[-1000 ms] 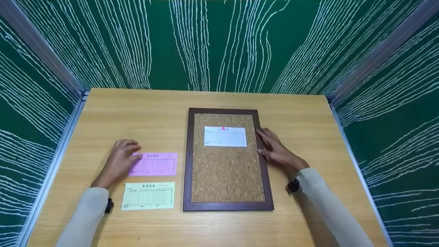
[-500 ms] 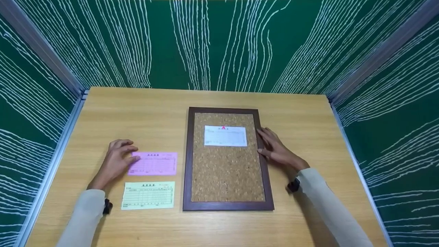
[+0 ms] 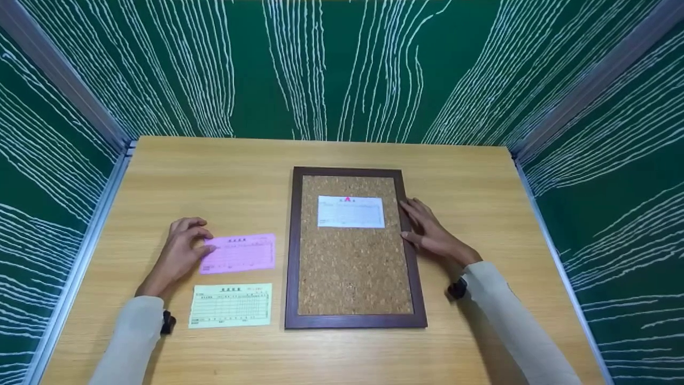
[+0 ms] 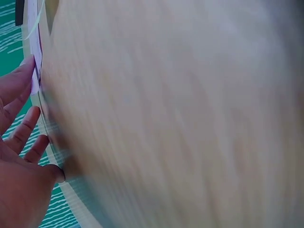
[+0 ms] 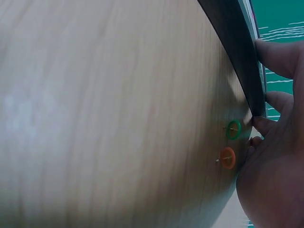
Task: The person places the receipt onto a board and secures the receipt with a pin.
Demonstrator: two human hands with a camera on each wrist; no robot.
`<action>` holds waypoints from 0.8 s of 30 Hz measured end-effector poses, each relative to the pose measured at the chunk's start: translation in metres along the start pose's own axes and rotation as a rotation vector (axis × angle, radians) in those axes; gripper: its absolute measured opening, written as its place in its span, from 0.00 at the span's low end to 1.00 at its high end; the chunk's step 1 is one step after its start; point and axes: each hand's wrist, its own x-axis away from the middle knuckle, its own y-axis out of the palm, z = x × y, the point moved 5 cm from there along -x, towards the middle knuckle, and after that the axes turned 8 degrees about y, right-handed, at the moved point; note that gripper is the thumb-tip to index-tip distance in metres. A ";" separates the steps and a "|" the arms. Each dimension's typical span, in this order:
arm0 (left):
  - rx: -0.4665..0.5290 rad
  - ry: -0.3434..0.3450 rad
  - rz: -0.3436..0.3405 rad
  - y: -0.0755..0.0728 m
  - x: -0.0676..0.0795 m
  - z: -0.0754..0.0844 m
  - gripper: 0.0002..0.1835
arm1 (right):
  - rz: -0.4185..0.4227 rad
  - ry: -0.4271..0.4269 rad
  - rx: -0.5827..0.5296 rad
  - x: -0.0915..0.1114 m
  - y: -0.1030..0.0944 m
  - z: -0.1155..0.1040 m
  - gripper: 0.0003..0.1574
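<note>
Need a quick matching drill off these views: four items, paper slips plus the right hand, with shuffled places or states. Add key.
Column 1
1. pink slip
2. green slip
3. white slip
4. right hand

Column 2
A. on the cork
B. touching the right side of the frame
C. flat on the table, no hand on it
D. held by the left hand

Pairs: 1-D, 2-C, 3-A, 4-B

My left forearm [image 3: 128,339] and right forearm [image 3: 515,323] reach forward, well apart. My left hand [image 3: 180,251] pinches between thumb and forefinger, the other fingers separated; my right hand [image 3: 435,234] points inward, thumb parted from its extended fingers.
</note>
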 end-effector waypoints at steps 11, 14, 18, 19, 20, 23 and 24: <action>-0.009 -0.013 -0.013 -0.001 -0.003 0.002 0.07 | -0.011 0.001 -0.001 0.000 0.001 0.003 0.53; -0.002 -0.015 -0.020 -0.002 -0.003 0.002 0.06 | -0.009 -0.006 0.000 -0.001 0.001 0.004 0.53; -0.009 -0.013 -0.028 -0.003 -0.004 0.002 0.06 | -0.001 -0.006 0.012 -0.004 0.001 0.006 0.52; -0.011 -0.013 -0.031 -0.003 -0.005 0.002 0.07 | 0.001 -0.008 0.016 -0.004 0.001 0.006 0.52; -0.015 -0.014 -0.034 -0.003 -0.005 0.002 0.06 | 0.001 -0.005 0.016 -0.004 0.001 0.006 0.52; -0.022 -0.013 -0.038 -0.004 -0.006 0.002 0.05 | 0.001 0.000 0.017 -0.004 0.001 0.006 0.52; -0.022 -0.016 -0.038 -0.004 -0.006 0.002 0.05 | 0.002 -0.001 0.016 -0.003 0.001 0.006 0.52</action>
